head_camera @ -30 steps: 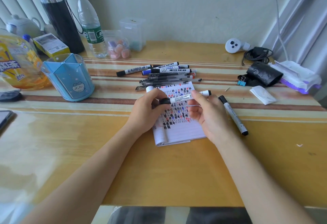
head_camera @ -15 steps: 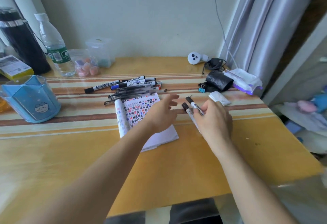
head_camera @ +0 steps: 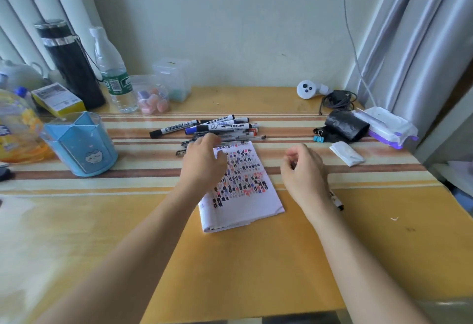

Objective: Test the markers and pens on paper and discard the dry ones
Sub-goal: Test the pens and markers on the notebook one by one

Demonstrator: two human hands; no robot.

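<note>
The left hand (head_camera: pixel 204 162) reaches over the paper (head_camera: pixel 245 190) to the pile of pens (head_camera: pixel 217 129) at its far edge, fingers spread and holding nothing. The right hand (head_camera: pixel 304 172) is curled loosely, empty. A marker (head_camera: pixel 337 202) lies on the worktop (head_camera: pixel 256 259) beside that wrist.

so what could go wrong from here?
1. The left hand reaches over the notepad into the crowded pile of markers and pens; it may nudge neighbours and roll them away.
2. A marker lies half hidden beside the right hand; tested and untested ones could get mixed.
</note>
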